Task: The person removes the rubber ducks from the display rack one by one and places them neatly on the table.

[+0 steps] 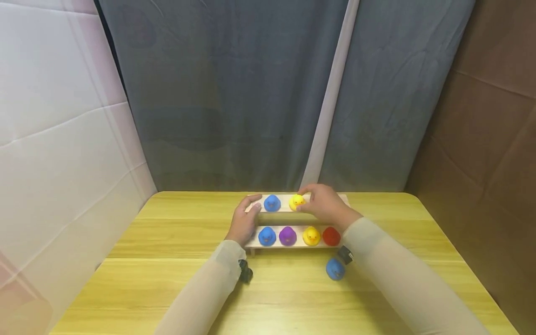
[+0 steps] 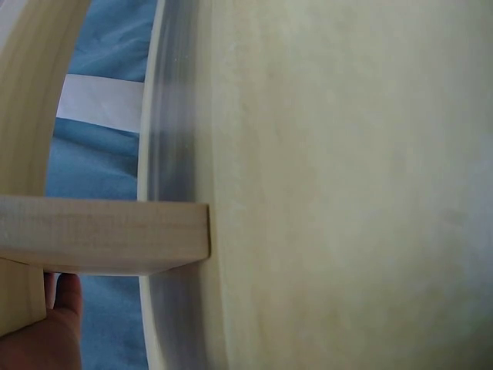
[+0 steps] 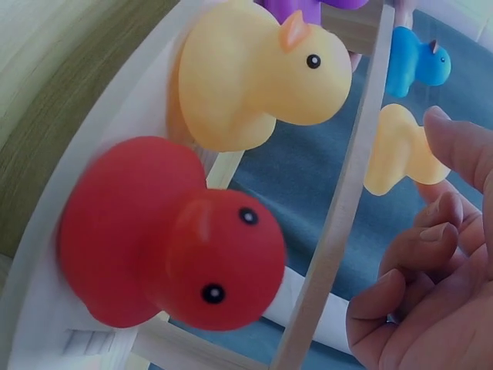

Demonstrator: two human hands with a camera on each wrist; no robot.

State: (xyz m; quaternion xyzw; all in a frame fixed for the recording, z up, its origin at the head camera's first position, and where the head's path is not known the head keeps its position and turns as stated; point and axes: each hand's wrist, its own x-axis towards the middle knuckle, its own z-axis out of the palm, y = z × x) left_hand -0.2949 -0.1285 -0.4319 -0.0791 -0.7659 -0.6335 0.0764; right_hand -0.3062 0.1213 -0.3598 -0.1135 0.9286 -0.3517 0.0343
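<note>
A two-tier wooden rack (image 1: 284,203) stands toward the back of the table. My left hand (image 1: 243,223) grips the left end of its upper tier; in the left wrist view its fingers (image 2: 68,297) show beside the rack's wood. Between thumb and forefinger, my right hand (image 1: 326,204) pinches a yellow toy duck (image 1: 296,201) on the upper tier. To that duck's left sits a blue duck (image 1: 272,203). Along the lower tier are a blue duck (image 1: 267,236), a purple duck (image 1: 287,236), a yellow duck (image 1: 311,236) and a red duck (image 3: 169,239).
Another blue duck (image 1: 335,269) lies on the wooden table (image 1: 284,298) in front of the rack, near my right wrist. A grey-blue curtain (image 1: 226,102) hangs behind the table. White cloth (image 1: 63,102) borders the left, brown cloth (image 1: 481,149) the right.
</note>
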